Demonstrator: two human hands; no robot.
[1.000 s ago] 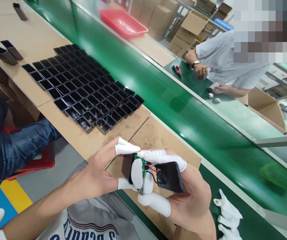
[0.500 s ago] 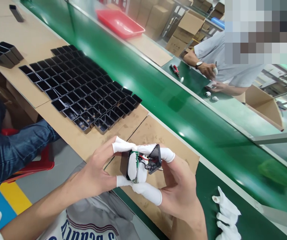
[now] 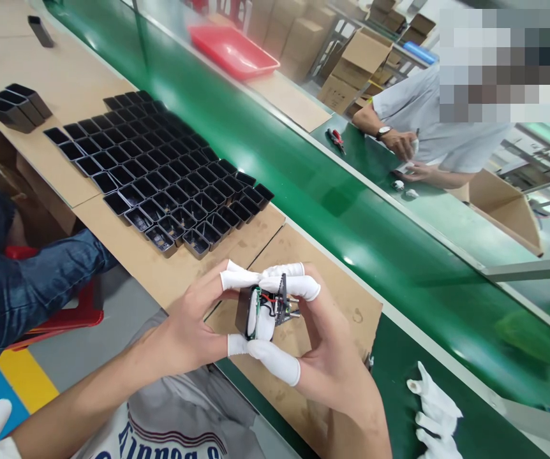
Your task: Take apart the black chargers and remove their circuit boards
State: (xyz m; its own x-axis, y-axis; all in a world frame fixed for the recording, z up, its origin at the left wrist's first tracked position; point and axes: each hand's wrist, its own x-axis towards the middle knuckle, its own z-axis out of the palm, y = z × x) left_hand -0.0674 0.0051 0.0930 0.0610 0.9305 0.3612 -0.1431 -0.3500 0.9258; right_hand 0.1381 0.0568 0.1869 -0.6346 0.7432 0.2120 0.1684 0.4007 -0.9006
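Observation:
Between both hands is a power adapter in parts. My left hand (image 3: 193, 322), with white finger cots on thumb and forefinger, is closed round its black plastic case (image 3: 242, 312). A green circuit board (image 3: 258, 294) with white padding (image 3: 266, 324) sits partly in the case's open end. Red and black wires run from it to a black end plate (image 3: 282, 294) with metal pins pointing right. My right hand (image 3: 330, 347), also in finger cots, pinches the board and padding from above and below. The end plate lies between its fingers; whether they touch it I cannot tell.
Rows of black open cases (image 3: 160, 172) stand on the cardboard-covered table (image 3: 88, 207). Beyond runs a green conveyor belt (image 3: 332, 210). White finger cots (image 3: 435, 408) lie at right. Across the belt, a co-worker's hands (image 3: 406, 153) work near pliers (image 3: 336, 140). A red tray (image 3: 231, 51) is behind.
The end plate has turned so that its edge and pins now show. My right fingers have moved left, closer to the case, and the board sits turned more edge-on.

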